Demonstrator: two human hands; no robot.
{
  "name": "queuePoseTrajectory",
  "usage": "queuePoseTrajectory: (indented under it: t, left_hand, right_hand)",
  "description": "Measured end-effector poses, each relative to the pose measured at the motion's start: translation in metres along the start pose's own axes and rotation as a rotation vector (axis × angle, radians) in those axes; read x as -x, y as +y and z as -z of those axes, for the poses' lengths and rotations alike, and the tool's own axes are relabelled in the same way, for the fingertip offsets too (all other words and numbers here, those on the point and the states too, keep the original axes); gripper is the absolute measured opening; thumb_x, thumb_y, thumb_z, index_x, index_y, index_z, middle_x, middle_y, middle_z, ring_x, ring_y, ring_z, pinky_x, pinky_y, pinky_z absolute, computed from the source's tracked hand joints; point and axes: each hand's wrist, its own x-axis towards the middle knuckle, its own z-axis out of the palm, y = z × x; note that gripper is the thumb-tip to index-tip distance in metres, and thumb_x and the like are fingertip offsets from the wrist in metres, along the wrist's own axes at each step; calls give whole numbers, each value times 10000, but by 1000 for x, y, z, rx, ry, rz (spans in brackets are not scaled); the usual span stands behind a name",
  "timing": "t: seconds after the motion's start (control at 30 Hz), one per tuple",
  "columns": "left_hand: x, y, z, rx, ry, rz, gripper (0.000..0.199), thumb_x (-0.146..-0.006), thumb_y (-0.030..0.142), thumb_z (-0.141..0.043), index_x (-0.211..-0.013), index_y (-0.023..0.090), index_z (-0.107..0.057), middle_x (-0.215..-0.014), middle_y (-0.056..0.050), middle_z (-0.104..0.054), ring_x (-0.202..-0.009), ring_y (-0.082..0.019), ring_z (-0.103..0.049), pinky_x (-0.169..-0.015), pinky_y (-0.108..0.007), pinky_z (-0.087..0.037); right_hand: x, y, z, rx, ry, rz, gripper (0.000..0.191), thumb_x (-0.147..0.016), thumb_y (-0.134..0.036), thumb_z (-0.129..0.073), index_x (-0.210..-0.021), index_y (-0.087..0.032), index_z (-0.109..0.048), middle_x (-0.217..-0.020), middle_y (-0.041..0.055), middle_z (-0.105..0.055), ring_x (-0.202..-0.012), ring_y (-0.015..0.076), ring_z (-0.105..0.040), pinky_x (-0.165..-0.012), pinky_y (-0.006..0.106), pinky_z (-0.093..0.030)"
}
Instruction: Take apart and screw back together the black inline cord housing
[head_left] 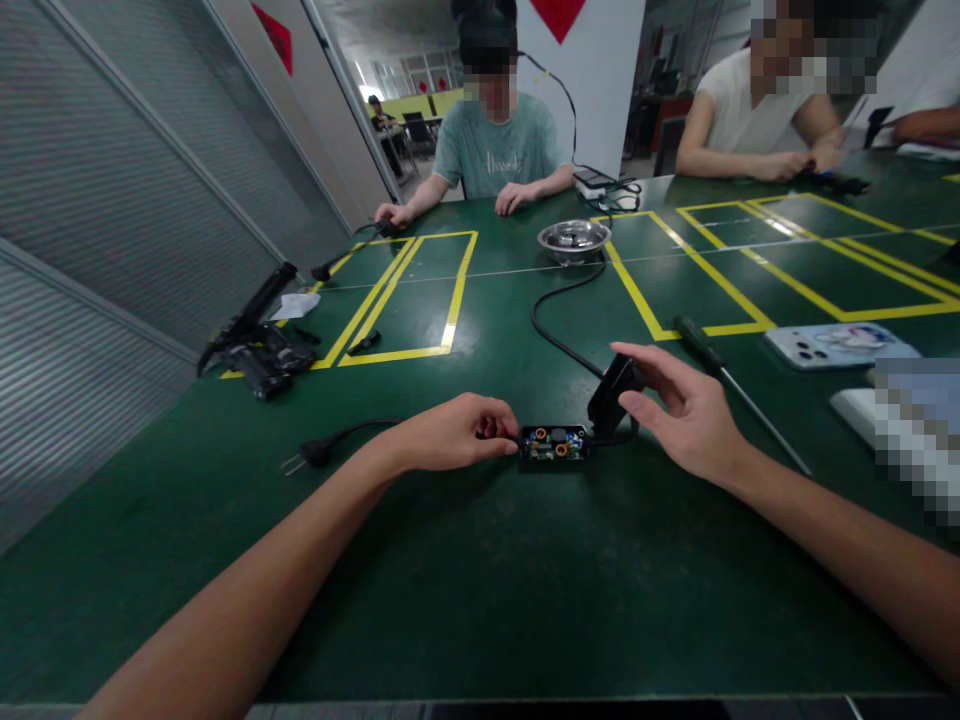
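An opened power adapter lies on the green table, its circuit board with copper-coloured coils facing up. At its left end, my left hand is closed in a pinch around the black power cord where it meets the housing. A two-pin plug on that cord rests further left. My right hand holds the black adapter cover tilted up between thumb and fingers, just right of and above the board. From behind the cover a black cable curves away to the metal bowl.
A metal bowl stands mid-table. To the right lie a screwdriver and a phone. Black tools and packets are at left, near a small black piece. Yellow tape marks the table. Two people sit opposite.
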Motion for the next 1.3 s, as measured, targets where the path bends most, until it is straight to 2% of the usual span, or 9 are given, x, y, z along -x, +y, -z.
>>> queuePoseTrajectory:
  t: [0.1,0.2,0.47,0.67,0.9,1.03,1.2,1.27,1.3]
  left_hand:
    - [-1,-2,1,30,-16,2,266,-868,417,-574,-1002,198,-643,-863,-10,-637,-776,-151,-567,-696,-266,-420]
    - [-2,-1,1,37,-15,-2,255,-860,399,-585,-998,195,-652,-892,-16,-644,-797,-154,-570,-711,-269,-416]
    - [-2,-3,0,31,-17,-23,243,-862,382,-582,-990,192,-662,-914,-22,-650,-807,-150,-570,-731,-269,-413]
    - [-3,-4,2,21,-13,-43,249,-846,379,-590,-969,181,-680,-891,-25,-650,-776,-151,-560,-718,-271,-405]
    - [-2,-3,5,20,-36,-73,253,-849,400,-584,-935,182,-681,-918,-24,-643,-779,-150,-562,-704,-262,-395]
    - [-2,-3,4,20,-27,-62,254,-847,403,-587,-941,184,-674,-917,-19,-643,-780,-147,-568,-688,-255,-397]
    - [-2,0,4,8,-34,-28,262,-848,403,-578,-948,174,-656,-872,-25,-646,-759,-155,-579,-688,-268,-426]
    - [-2,1,4,8,37,-35,252,-864,384,-549,-980,177,-633,-881,-27,-636,-771,-164,-575,-704,-281,-443]
    - [-2,1,4,13,113,-48,236,-878,358,-520,-996,178,-617,-900,-29,-630,-789,-169,-572,-721,-291,-452]
  right_hand:
    - [3,-3,-1,76,-120,88,496,-876,-339,-600,-1347,-220,-500,-1088,79,-601,-972,203,-585,-866,394,-508]
    - [3,-4,-2,151,-179,139,513,-885,-322,-589,-1374,-215,-479,-1086,81,-590,-967,197,-568,-867,387,-491]
    - [2,-8,-2,199,-236,131,561,-898,-318,-569,-1430,-224,-419,-1166,86,-564,-1011,197,-567,-910,383,-485]
    - [6,-10,-10,238,-285,152,684,-894,-288,-563,-1508,-237,-264,-1245,103,-547,-1065,216,-572,-953,420,-496]
    - [11,-4,-25,389,-435,283,423,-922,-292,-518,-1331,-186,-545,-1212,123,-594,-1121,246,-529,-957,484,-486]
    - [11,-9,-28,502,-458,303,368,-942,-284,-480,-1263,-150,-597,-1210,129,-582,-1113,240,-515,-942,441,-491]
    - [11,-15,-29,633,-481,353,368,-943,-287,-468,-1244,-127,-607,-1178,142,-599,-1066,253,-527,-919,449,-495]
    - [12,-13,-30,660,-473,364,377,-944,-289,-464,-1256,-124,-597,-1189,143,-600,-1062,255,-532,-912,452,-496]
    - [12,-12,-30,664,-473,373,378,-946,-293,-463,-1259,-128,-594,-1195,141,-600,-1066,255,-534,-915,453,-494]
